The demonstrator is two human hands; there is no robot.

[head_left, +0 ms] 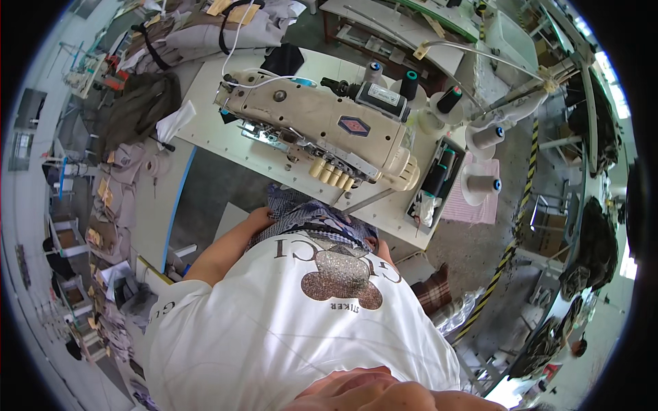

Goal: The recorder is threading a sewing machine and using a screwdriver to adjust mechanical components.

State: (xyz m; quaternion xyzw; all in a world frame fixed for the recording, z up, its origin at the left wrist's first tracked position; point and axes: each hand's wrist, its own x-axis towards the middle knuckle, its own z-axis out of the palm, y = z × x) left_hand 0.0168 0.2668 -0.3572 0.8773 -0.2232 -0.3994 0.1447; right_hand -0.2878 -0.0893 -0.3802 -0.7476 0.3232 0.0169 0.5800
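Note:
A dark blue patterned cloth [312, 218] lies across my lap, against the near edge of the sewing machine table [233, 154]. At its left edge is my left hand [261, 219], with the fingers hidden. My right hand [373, 244] shows only as a sliver at the right edge of the cloth, mostly behind my white shirt. Whether either hand grips the cloth cannot be made out. Beyond both hands stands a beige industrial sewing machine [308, 113], with several cream tension knobs [331, 174] on its near side. Neither hand touches the machine.
Several thread cones [483, 185] stand right of the machine, beside a grey tray [441, 179] holding dark spools. Overhead reaches a metal thread stand [480, 51]. Garment piles [130, 113] crowd the left. A striped floor line [524, 198] runs along the right.

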